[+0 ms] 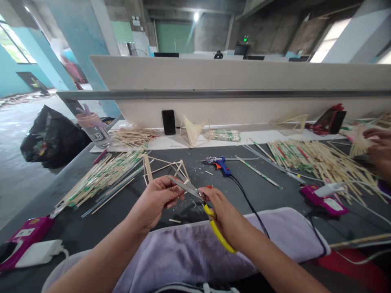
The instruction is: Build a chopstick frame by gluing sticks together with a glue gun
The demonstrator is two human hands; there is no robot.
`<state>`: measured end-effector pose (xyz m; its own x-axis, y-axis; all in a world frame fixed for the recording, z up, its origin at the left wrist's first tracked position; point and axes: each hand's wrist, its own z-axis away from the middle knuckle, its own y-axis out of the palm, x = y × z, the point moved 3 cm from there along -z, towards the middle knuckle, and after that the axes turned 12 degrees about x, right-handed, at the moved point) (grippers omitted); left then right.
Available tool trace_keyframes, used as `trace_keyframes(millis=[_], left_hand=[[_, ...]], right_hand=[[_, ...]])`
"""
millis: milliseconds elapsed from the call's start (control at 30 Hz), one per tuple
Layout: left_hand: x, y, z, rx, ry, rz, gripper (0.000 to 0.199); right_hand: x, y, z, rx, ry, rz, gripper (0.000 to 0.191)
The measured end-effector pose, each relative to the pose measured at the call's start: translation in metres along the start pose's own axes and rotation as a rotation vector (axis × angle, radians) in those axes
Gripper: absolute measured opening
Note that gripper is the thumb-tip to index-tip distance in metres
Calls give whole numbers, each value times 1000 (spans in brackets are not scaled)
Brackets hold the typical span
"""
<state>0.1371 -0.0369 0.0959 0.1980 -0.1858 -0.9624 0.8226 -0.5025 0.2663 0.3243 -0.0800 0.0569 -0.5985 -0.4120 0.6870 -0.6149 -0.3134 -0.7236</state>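
A pair of scissors (219, 235) with yellow handles is held in my right hand (224, 215), its blades parted and pointing up and left. My left hand (159, 199) is closed on a small frame of thin wooden sticks (165, 165), close to the blade tips. The frame rises behind my left fingers, and they hide its lower part. To the right of it lies a blue glue gun (222, 166) with an orange trigger, its cord running towards the lavender cloth (195, 256) at the table's front edge.
Wrapped stick bundles (100, 179) lie at left, and more sticks (317, 158) at right. A phone (168, 122) and a finished stick model (193, 130) stand at the back. Purple power strips (324, 200) sit on the table. Another person's hand (380, 150) is at far right.
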Motion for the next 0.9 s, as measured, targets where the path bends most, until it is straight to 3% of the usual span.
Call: trace_keyframes(millis=[100,267,600,767,900], left_hand=[[1,-1,-1,4,-23,-9,17],[3,2,-3,4,-62,-38,19],[9,6,-15,-59,-148,-245,19],[16,3,-20,-155,-81,-416,17],[16,2,-19,-154,-27,-499,13]], right_hand=[[4,0,0,-17,7,-18,72],[3,5,-1,-72,93,56,47],[-16,20,-5,-16,188,28,47],[-16,21,-7,-39,213,14,42],[-16,21,-7,-37,235,28,46]])
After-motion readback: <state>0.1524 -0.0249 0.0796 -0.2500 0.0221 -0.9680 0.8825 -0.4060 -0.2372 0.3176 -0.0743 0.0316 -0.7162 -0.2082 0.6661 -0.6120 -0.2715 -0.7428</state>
